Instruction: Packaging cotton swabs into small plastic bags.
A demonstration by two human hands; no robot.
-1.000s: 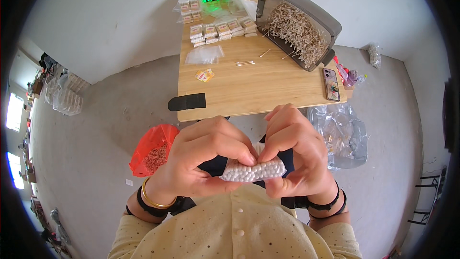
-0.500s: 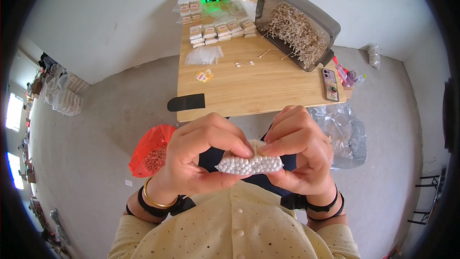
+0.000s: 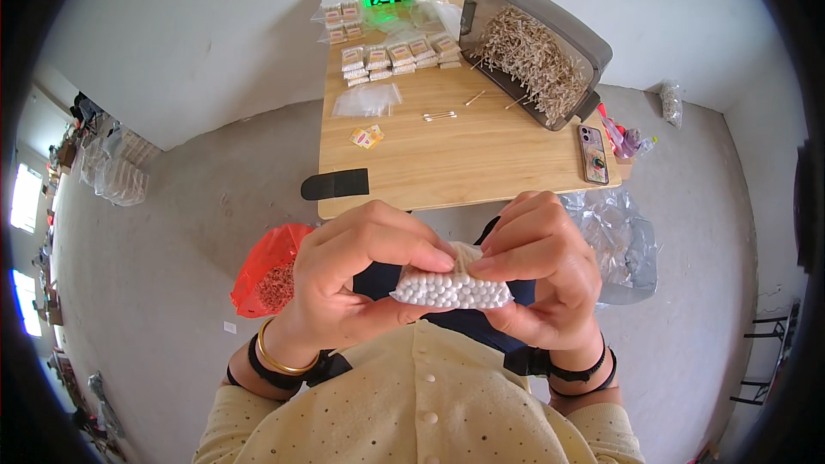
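Note:
A clear bag of cotton swabs (image 3: 451, 290) is held up in front of my chest, its white cotton tips packed together and facing me. My left hand (image 3: 357, 271) grips its left end, with thumb below and fingers above. On the other end, my right hand (image 3: 550, 271) pinches it the same way. The fingertips of both hands meet near the middle of the bag's upper side. The far side of the bag is hidden behind the fingers.
Beyond my hands stands a wooden table (image 3: 481, 163) with a grey bin of loose swabs (image 3: 537, 64), stacked swab packs (image 3: 400, 56), empty clear bags (image 3: 368, 100), small cards (image 3: 367, 137) and a phone (image 3: 593, 155). Below are a red bag (image 3: 266, 275) and a lined bin (image 3: 632, 258).
The bag of swabs has tilted slightly and shifted a little to the right, showing its tips more squarely. Both hands keep their grip; the fingertips have moved slightly on its upper side.

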